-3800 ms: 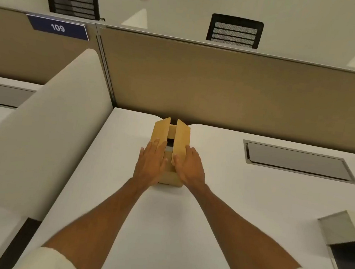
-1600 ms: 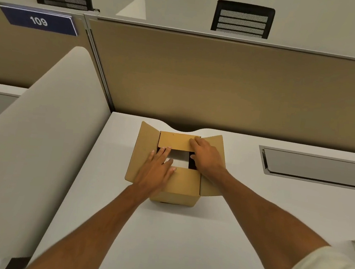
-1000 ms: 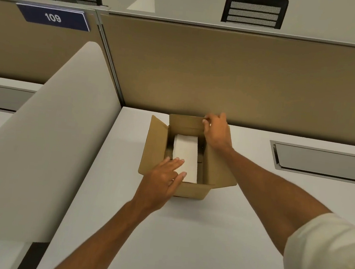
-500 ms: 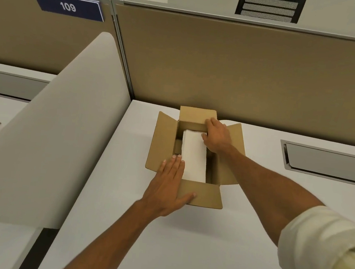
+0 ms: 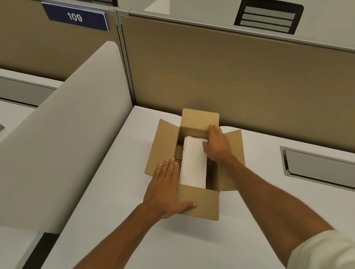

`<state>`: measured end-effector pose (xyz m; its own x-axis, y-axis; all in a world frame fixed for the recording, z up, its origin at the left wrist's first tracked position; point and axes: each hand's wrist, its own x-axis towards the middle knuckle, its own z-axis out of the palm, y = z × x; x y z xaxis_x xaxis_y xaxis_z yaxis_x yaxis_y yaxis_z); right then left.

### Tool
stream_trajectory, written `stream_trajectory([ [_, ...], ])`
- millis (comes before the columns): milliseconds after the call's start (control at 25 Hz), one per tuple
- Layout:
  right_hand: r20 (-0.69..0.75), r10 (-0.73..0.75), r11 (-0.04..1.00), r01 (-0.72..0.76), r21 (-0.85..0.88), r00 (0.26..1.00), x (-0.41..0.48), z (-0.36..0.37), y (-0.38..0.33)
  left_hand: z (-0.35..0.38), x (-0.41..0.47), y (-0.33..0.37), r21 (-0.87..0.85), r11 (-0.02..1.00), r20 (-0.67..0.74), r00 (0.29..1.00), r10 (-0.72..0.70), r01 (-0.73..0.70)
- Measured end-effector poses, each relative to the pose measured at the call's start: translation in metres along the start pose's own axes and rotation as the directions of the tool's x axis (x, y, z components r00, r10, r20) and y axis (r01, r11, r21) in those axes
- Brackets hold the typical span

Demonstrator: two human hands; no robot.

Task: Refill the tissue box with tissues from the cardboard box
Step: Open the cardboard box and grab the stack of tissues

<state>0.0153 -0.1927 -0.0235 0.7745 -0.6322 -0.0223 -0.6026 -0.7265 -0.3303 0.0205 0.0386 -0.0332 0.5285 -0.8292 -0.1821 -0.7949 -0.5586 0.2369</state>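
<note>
Desk, tan partition, "109" sign

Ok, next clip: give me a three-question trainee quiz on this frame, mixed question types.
1. True or false: all four flaps of the cardboard box are folded open.
2. Which hand reaches into the box at the white tissue stack? A left hand, B right hand
3. Fill in: the left hand lies flat on the box's ____ flap.

Key: 1 true; 2 B, the right hand; 3 left.
</note>
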Motion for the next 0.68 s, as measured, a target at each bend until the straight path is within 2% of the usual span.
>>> stream_trajectory([
  [80, -0.173, 0.118, 0.966, -0.073, 0.248, 0.978, -0.018, 0.002, -0.014, -0.005, 0.005, 0.0, 0.037, 0.999, -0.005, 0.999, -0.033, 0.033],
  [120, -0.167, 0.166, 0.941, -0.105, 0.323, 0.972, -0.028, 0.006, -0.021, -0.007, 0.007, 0.001, 0.053, 0.998, -0.004, 0.999, -0.04, 0.041],
  [160, -0.099, 0.217, 0.908, -0.163, 0.385, 0.971, -0.036, 0.011, -0.026, -0.008, 0.009, 0.001, 0.064, 0.997, 0.001, 0.999, -0.043, 0.043],
  [240, 0.16, 0.329, 0.819, -0.366, 0.441, 0.931, -0.045, 0.02, -0.03, -0.009, 0.01, 0.001, 0.073, 0.996, 0.014, 0.999, -0.048, 0.047],
  [320, 0.411, 0.38, 0.727, -0.542, 0.421, 0.829, -0.048, 0.027, -0.029, -0.01, 0.01, 0.0, 0.069, 0.996, 0.02, 0.998, -0.055, 0.053],
  [360, 0.487, 0.379, 0.695, -0.59, 0.411, 0.786, -0.048, 0.031, -0.028, -0.01, 0.011, 0.0, 0.065, 0.996, 0.02, 0.998, -0.057, 0.055],
  [440, 0.542, 0.394, 0.635, -0.646, 0.423, 0.742, -0.046, 0.037, -0.025, -0.01, 0.01, -0.001, 0.067, 0.996, 0.016, 0.998, -0.059, 0.058],
  [560, 0.552, 0.422, 0.545, -0.688, 0.48, 0.719, -0.043, 0.043, -0.019, -0.009, 0.009, -0.001, 0.068, 0.996, 0.011, 0.998, -0.059, 0.058],
  [680, 0.544, 0.438, 0.534, -0.694, 0.484, 0.716, -0.041, 0.044, -0.019, -0.007, 0.009, -0.001, 0.063, 0.997, -0.006, 0.999, -0.053, 0.053],
])
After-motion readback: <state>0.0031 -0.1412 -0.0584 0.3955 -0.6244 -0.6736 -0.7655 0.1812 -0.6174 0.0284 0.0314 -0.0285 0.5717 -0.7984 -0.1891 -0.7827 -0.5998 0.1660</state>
